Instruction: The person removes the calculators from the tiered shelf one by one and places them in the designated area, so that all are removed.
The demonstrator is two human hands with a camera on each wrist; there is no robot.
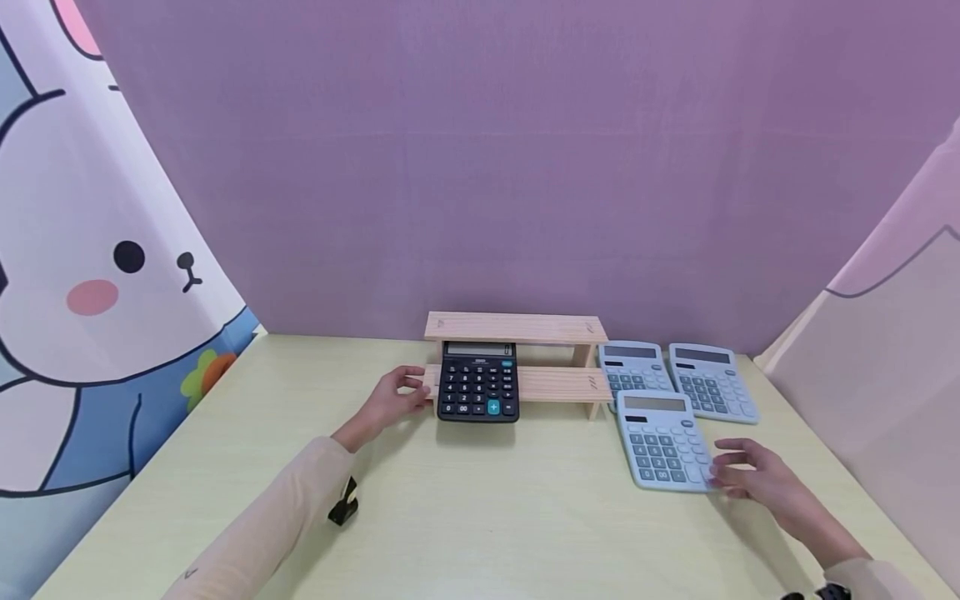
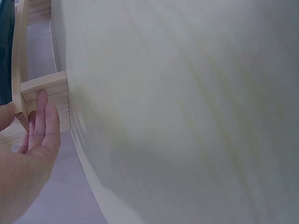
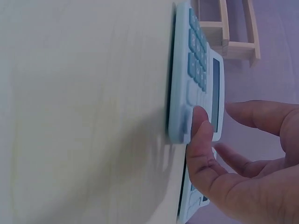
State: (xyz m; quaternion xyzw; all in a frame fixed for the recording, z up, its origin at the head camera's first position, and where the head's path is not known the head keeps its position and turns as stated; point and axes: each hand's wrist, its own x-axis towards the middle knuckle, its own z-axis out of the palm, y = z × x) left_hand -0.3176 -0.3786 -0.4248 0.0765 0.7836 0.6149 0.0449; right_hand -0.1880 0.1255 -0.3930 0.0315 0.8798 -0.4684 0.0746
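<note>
My left hand [image 1: 392,400] grips the left end of a two-tier wooden shelf [image 1: 555,383]. In the left wrist view the thumb lies over the lower board's end [image 2: 21,114] and the fingers reach beneath it. A black calculator [image 1: 478,383] with its display at the top leans on that lower board, partly under the upper one. Beside the lower right corner of a light blue calculator [image 1: 663,442] is my right hand [image 1: 761,479], its fingers loosely bent. In the right wrist view its fingertips [image 3: 200,114] come right at that calculator's edge.
Two more light blue calculators, one at the back [image 1: 633,367] and one to its right [image 1: 712,383], lie behind the nearest one, right of the shelf. A purple cloth [image 1: 480,167] hangs behind the pale table [image 1: 480,517]. Printed cloths stand at the left and right.
</note>
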